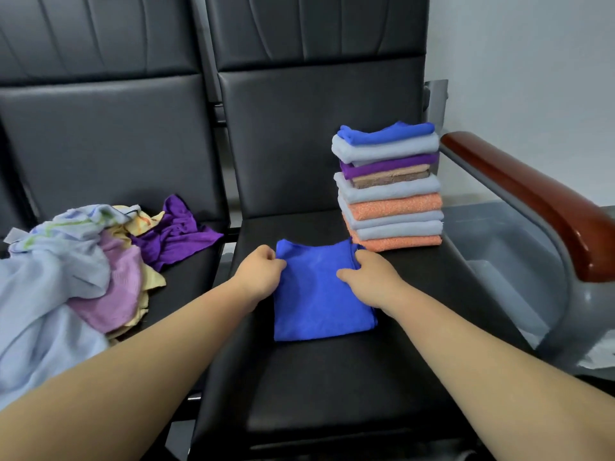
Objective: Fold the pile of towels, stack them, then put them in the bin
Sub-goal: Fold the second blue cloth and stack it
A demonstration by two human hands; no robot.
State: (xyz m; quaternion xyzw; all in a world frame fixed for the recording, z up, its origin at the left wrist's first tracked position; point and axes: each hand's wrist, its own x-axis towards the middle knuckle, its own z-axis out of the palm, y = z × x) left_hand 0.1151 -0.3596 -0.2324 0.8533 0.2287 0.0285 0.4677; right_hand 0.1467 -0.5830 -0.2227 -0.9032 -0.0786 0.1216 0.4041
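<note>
Hands (263, 272) (369, 277) pinch-tight on blue towel (316, 297)

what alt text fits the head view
The left hand and right hand hold the far corners of a folded blue towel on a black chair seat. A stack of folded towels stands on its right; unfolded towels lie heaped at left.

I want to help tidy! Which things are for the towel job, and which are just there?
For the job: blue towel, gripped by left hand and right hand; folded stack; unfolded pile; grey bin.
Just there: black seat, wooden armrest, wall.
</note>
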